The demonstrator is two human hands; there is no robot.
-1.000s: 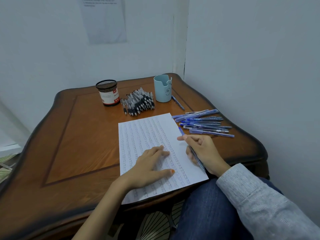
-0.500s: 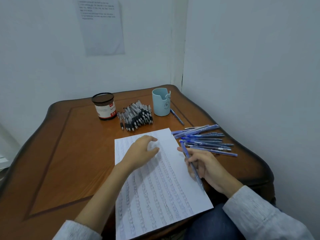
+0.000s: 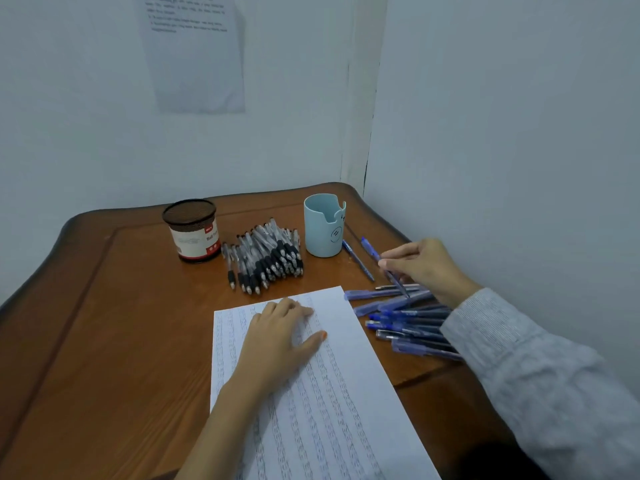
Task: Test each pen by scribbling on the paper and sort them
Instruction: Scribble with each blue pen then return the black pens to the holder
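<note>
With left hand (image 3: pixel 280 337) flat on the paper (image 3: pixel 346 410), right hand (image 3: pixel 426 268) pinching the blue pen (image 3: pixel 384 265) above the blue pile (image 3: pixel 408 323) (probably tested already); lay it parallel beside the lone pen (image 3: pixel 358 259) by the cup (image 3: pixel 323 225), not across the pile.

A printed notice (image 3: pixel 197 53) is hanging on the far wall (image 3: pixel 69 126). A brown wooden table (image 3: pixel 114 323) is standing in the corner against the side wall (image 3: pixel 502 133).

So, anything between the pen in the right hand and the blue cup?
One loose pen lies flat on the table between the held pen in the right hand and the cup, close beside the cup. Nothing else visible; the cup's top is open.
</note>
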